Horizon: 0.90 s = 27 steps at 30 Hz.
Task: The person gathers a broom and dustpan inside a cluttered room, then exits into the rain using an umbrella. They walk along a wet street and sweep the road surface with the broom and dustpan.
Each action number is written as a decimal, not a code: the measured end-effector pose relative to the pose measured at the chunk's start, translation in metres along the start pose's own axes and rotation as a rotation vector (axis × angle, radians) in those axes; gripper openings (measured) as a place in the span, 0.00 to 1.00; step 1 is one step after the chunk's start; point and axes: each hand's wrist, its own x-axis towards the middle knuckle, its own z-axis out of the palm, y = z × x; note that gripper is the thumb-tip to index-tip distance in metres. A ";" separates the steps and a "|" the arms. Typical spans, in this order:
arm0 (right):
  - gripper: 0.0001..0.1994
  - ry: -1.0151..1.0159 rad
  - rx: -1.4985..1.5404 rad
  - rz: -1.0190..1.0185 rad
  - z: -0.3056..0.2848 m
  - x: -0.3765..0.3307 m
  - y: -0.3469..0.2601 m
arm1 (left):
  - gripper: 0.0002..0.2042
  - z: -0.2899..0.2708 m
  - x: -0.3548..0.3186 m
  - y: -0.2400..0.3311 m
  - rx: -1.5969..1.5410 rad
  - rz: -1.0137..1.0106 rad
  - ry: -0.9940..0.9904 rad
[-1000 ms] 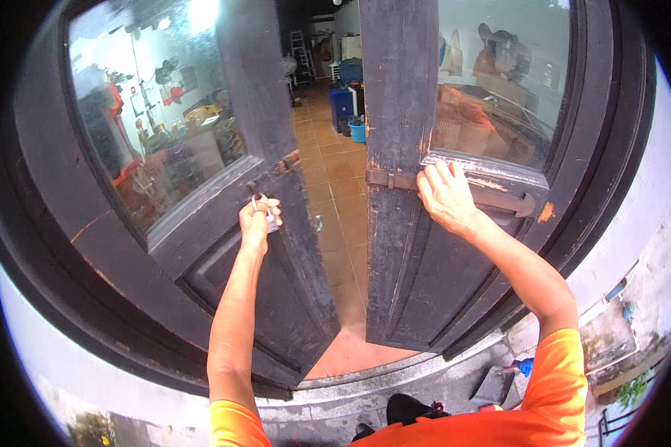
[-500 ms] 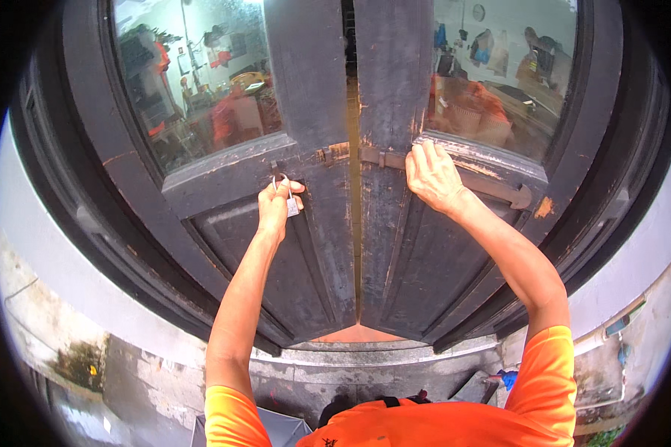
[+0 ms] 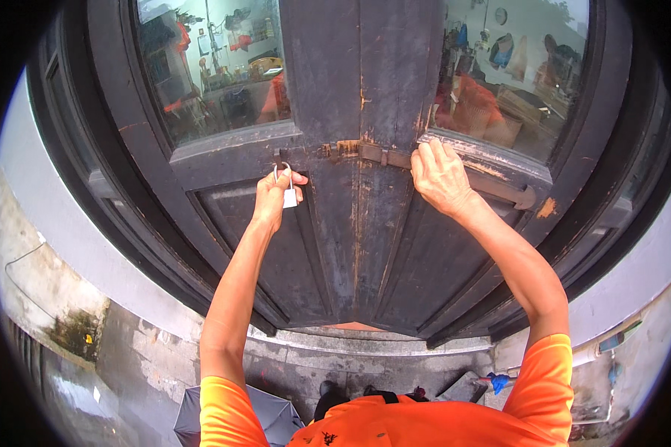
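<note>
Two dark wooden double doors, the left leaf [image 3: 322, 82] and the right leaf [image 3: 397, 82], meet along a worn middle seam. My left hand [image 3: 270, 200] pinches a silver padlock [image 3: 289, 199] by its body and shackle, just below a small metal staple [image 3: 278, 158] on the left leaf. I cannot tell whether the shackle touches the staple. On the right leaf, my right hand [image 3: 441, 177] is closed over a rusty sliding bolt [image 3: 496, 188], just under the window's lower edge. The bolt's left end lies close to the seam.
Glass panes [image 3: 212, 67] in both leaves show a cluttered room and orange reflections. A stone step [image 3: 335, 346] runs under the doors. A dark umbrella [image 3: 188, 417] lies open at lower left; a blue cloth-like thing [image 3: 499, 382] is at lower right.
The gap between the two leaves has closed; they now meet along the seam. My right hand stays on the bolt, and my left hand still holds the padlock near the staple.
</note>
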 end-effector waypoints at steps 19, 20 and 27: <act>0.09 0.091 0.095 0.002 -0.014 -0.008 0.001 | 0.12 0.013 -0.027 0.006 -0.363 -0.002 0.100; 0.09 0.081 0.135 0.016 -0.018 -0.007 -0.001 | 0.11 0.009 -0.031 0.007 -0.341 0.004 0.110; 0.16 0.134 0.262 0.020 -0.044 -0.014 -0.006 | 0.08 -0.004 -0.054 0.009 -0.289 0.049 0.059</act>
